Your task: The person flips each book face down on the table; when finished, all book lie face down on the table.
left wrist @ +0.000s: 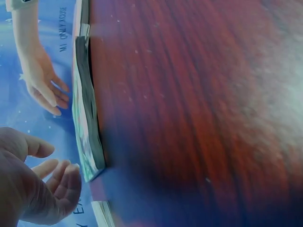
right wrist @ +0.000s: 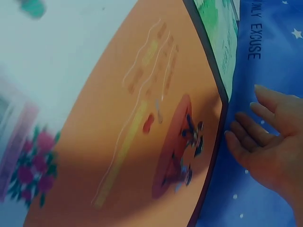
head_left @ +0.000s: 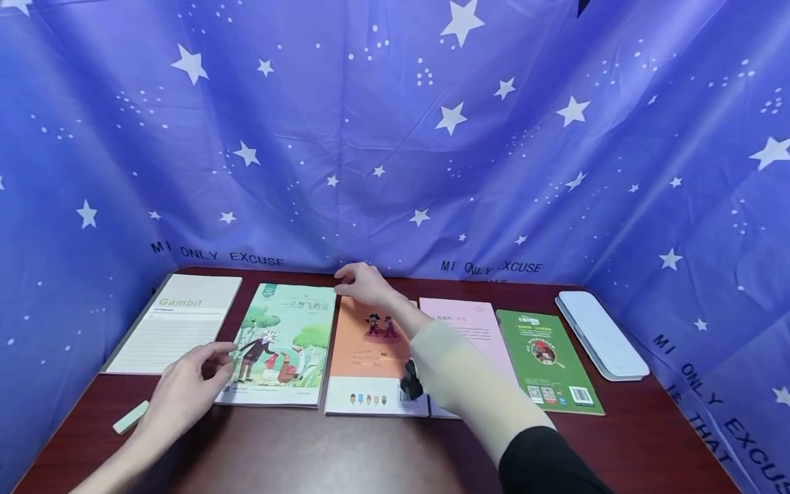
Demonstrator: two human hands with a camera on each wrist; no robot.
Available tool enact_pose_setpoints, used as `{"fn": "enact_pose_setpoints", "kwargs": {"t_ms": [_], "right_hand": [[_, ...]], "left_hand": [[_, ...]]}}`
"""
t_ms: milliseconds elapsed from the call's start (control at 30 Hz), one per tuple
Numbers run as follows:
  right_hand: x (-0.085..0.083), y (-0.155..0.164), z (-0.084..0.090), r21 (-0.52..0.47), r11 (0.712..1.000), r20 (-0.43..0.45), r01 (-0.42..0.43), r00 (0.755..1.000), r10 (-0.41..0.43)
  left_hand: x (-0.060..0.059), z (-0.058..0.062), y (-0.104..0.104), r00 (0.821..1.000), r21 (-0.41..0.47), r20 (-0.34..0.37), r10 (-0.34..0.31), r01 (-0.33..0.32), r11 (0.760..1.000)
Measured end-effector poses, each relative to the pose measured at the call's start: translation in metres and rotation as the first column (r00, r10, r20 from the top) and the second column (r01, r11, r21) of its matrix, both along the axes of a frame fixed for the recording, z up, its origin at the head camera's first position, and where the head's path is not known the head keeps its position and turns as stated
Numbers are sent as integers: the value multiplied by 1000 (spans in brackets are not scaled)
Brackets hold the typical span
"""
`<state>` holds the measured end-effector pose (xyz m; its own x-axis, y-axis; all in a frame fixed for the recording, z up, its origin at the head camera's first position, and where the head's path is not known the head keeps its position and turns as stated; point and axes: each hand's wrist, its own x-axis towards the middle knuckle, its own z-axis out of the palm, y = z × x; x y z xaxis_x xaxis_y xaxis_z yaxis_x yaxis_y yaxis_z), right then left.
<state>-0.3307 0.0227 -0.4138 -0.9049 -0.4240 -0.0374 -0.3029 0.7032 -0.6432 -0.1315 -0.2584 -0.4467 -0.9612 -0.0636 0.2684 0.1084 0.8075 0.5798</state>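
Books (head_left: 376, 353) line a dark table (head_left: 321, 453) (starry blue cloth (head_left: 395, 137) behind).

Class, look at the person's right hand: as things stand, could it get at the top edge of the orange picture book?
Probably yes. The right hand hovers open just past the far edge of the orange picture book, with nothing between them.

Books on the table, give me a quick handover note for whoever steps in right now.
Left hand: open, fingers relaxed, at the lower left corner of the green picture book, holding nothing.
Right hand: open, at the far edge of the orange book, not gripping it.
All five books lie flat in a row on the table; none is lifted.
Likely left: take hold of a book; which one I cannot tell.
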Motion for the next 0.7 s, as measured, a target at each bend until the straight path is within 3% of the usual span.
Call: {"fn": "enact_pose_setpoints", "kwargs": {"t_ms": [167, 267, 400, 533, 700], "right_hand": [[0, -12, -1, 89, 996, 31, -16, 999, 14], [3, -19, -1, 144, 988, 43, -48, 998, 42], [5, -26, -2, 225, 972, 64, -72, 996, 59], [6, -32, -3, 342, 934, 60, -98, 995, 83], [7, -36, -3, 437, 894, 54, -102, 995, 87]], "left_hand": [[1, -8, -2, 999, -36, -47, -1, 0, 999], [3, -9, -3, 999, -53, -36, 0, -1, 999], [1, -7, -3, 999, -70, 36, -13, 16, 997], [1, -5, -4, 991, -68, 131, -17, 26, 997], [0, -5, -5, 985, -71, 171, -13, 26, 997]]}}
